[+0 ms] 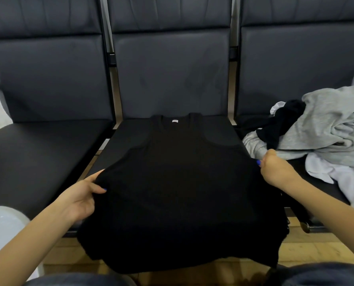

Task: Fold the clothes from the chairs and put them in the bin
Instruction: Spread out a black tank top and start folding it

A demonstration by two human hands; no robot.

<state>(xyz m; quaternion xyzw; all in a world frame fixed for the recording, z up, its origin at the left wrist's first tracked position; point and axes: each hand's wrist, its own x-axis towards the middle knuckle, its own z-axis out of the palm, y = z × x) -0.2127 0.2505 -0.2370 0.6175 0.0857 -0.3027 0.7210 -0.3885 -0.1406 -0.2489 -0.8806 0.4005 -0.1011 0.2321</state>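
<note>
Black tank top [178, 182] lies flat, neck away from the person, on the middle chair seat [118, 141], w/ its hem hanging off the front edge. Looks light, soft & limp, so it'll likely sag and slide on the smooth seat. Best taken at the side seams. Left hand [83, 195] pinches the left edge, thumb on top. Right hand [275, 168] grips the right edge, fingers curled. Unfolded pile of grey, black & white clothes [326, 137] on the right chair. Pale thing at lower left, poss. the bin [2, 228], can't tell.

Waiting room: joined padded chairs [172, 75]
</note>
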